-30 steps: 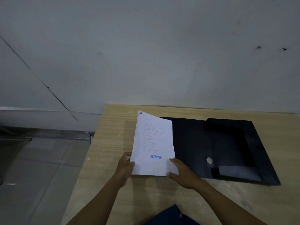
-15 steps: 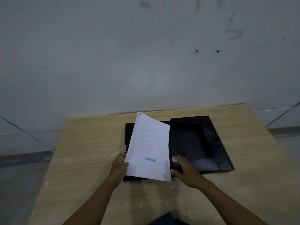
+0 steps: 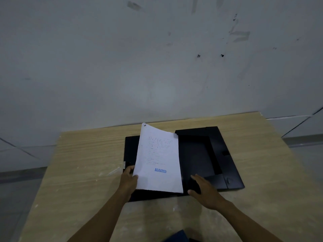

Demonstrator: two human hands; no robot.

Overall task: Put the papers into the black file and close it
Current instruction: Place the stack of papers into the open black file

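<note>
The left hand (image 3: 128, 181) grips the papers (image 3: 158, 161) by their near left corner, tilted above the open black file (image 3: 201, 154) on the worktop (image 3: 87, 163). The right hand (image 3: 205, 191) rests open on the file. Loading is underway; next, lay the papers flat inside the tray.

Blue "REJECTED" stamp on the papers (image 3: 158, 161).

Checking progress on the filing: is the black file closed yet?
No, the file lies open on the table, papers held above it.
</note>
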